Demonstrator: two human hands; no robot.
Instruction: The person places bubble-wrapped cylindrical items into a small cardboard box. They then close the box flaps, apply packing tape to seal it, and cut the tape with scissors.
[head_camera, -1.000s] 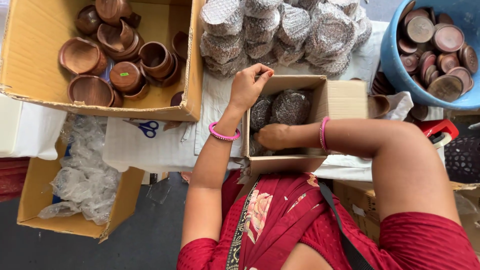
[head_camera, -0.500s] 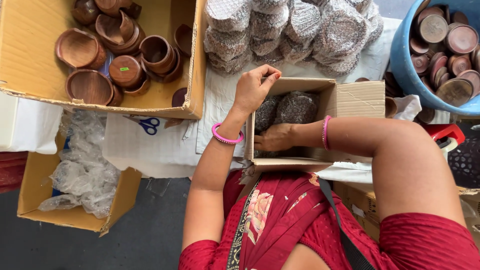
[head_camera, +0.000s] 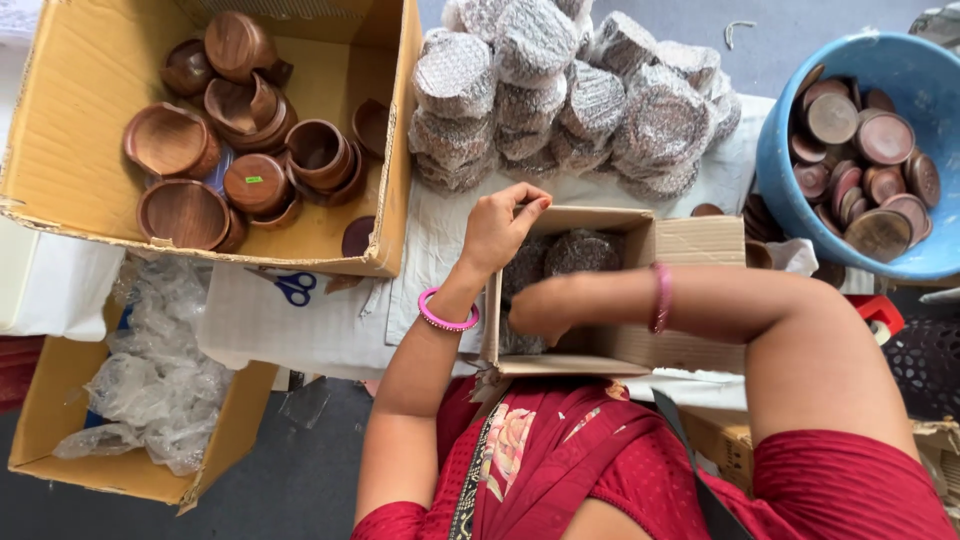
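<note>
Small open brown carton (head_camera: 690, 240); green sticker (head_camera: 254, 180) on bowl

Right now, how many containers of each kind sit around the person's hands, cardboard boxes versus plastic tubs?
Brown cardboard boxes: 3 (large one with wooden bowls, small one at the hands, low one with clear plastic bags)
Blue plastic tub of round wooden lids: 1
Total: 4

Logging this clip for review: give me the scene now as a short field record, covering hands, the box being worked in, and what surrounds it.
left hand: on the far rim of the small carton, fingers pinched
right hand: reaching down inside the small carton, blurred
carton contents: wrapped bundles
behind carton: pile of wrapped pieces
left: large carton of bare wooden bowls
right: blue tub of wooden lids
also: scissors; box of plastic wrap
</note>
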